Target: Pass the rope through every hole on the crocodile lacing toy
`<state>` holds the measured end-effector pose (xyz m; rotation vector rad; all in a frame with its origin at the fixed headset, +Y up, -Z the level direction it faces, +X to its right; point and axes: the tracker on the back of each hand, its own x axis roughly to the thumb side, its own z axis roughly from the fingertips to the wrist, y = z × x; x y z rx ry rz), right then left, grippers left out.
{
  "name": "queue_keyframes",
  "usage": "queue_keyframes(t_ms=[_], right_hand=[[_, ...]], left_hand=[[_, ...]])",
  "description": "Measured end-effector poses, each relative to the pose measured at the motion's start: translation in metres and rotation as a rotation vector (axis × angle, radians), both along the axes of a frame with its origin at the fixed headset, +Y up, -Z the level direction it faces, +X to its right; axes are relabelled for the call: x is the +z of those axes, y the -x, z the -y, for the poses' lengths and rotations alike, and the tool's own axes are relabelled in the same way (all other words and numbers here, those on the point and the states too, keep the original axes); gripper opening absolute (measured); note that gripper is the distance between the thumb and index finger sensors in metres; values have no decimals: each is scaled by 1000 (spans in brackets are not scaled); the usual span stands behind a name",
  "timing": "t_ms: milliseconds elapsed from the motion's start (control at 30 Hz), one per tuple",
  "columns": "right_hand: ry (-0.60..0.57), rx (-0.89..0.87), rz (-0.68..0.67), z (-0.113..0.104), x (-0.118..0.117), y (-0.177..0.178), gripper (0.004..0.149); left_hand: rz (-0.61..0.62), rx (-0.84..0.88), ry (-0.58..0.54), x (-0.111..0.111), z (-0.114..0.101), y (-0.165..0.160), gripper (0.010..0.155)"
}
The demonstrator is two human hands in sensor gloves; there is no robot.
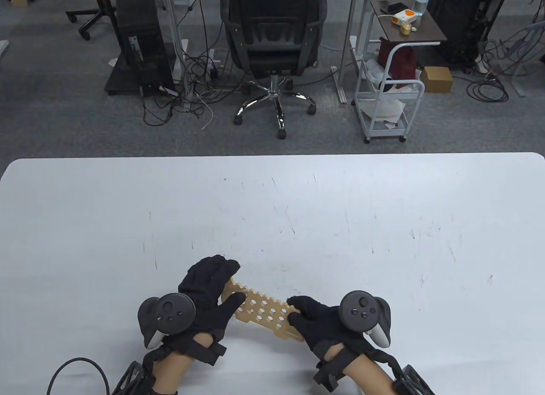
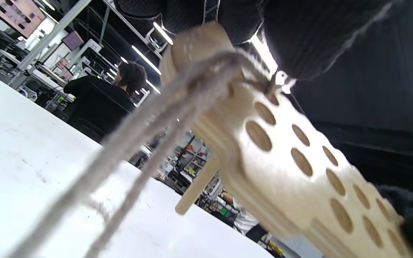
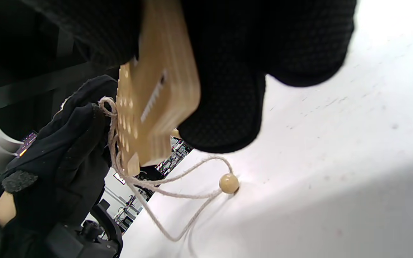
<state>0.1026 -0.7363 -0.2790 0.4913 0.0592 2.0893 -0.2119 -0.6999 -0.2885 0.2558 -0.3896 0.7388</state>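
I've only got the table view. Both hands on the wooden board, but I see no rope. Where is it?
Observer: The rope hangs under the board, off the end that the left hand grips. Left wrist view shows it tied through a hole there.
Operator: Any of the other holes threaded?
Observer: The holes visible in the left wrist view are open, no rope in them.
Operator: Where's the loose end?
Observer: Right wrist view: the rope trails down to the table, with a round wooden bead on it lying on the surface.
Operator: Needle?
Observer: A wooden stick shows below the board in the left wrist view; its link to the rope is hidden.
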Motion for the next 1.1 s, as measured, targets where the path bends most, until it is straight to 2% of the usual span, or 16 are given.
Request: queue_keyframes(t_ms=[200, 333, 500, 600, 733, 933, 1100], right_hand=[[5, -24, 19, -1, -1, -3, 46], [3, -33, 28, -1, -1, -5, 46], [2, -46, 37, -2, -1, -6, 46], [-1, -54, 39, -2, -1, -7, 46], [-2, -62, 38, -3, -1, -7, 46], [-3, -66, 30, -3, -1, -7, 47], [-4, -71, 24, -3, -1, -7, 47]], left_hand=[[-108, 91, 41, -4, 1, 16, 70], [-175, 200, 105, -9, 6, 28, 65], [-206, 217, 194, -17, 15, 35, 65], [-181, 204, 249, -21, 19, 35, 67], [-128, 141, 294, -24, 23, 30, 62], [29, 2, 398, -28, 33, 13, 60], [124, -17, 439, -28, 37, 4, 59]])
